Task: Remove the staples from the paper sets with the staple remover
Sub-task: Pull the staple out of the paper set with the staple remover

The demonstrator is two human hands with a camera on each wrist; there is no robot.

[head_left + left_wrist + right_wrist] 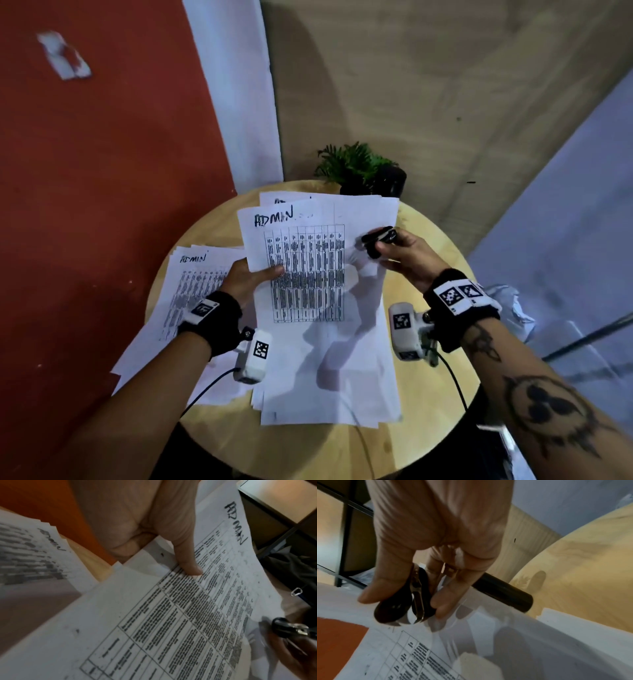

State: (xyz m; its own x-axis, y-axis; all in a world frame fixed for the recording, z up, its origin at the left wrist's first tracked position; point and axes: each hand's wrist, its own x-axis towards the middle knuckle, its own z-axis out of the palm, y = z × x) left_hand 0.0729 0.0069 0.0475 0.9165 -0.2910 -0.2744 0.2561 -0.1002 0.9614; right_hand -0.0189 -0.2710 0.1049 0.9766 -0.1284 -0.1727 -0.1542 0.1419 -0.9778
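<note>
A paper set [308, 274] headed "ADMIN" with a printed table is lifted at its top end above the round wooden table [428, 394]. My left hand [251, 277] pinches its left edge, thumb [187, 561] on the printed face. My right hand [400, 251] grips the black staple remover [378, 240] at the sheet's right edge; in the right wrist view its metal jaws [418, 609] look closed, just above the paper [471, 642]. More sheets lie beneath, and a second "ADMIN" stack [185, 291] lies to the left.
A potted plant [359, 168] in a black pot [503, 592] stands at the table's far edge, just behind the papers. A red wall [102, 205] runs along the left. Crumpled plastic [513, 308] lies off the table's right side.
</note>
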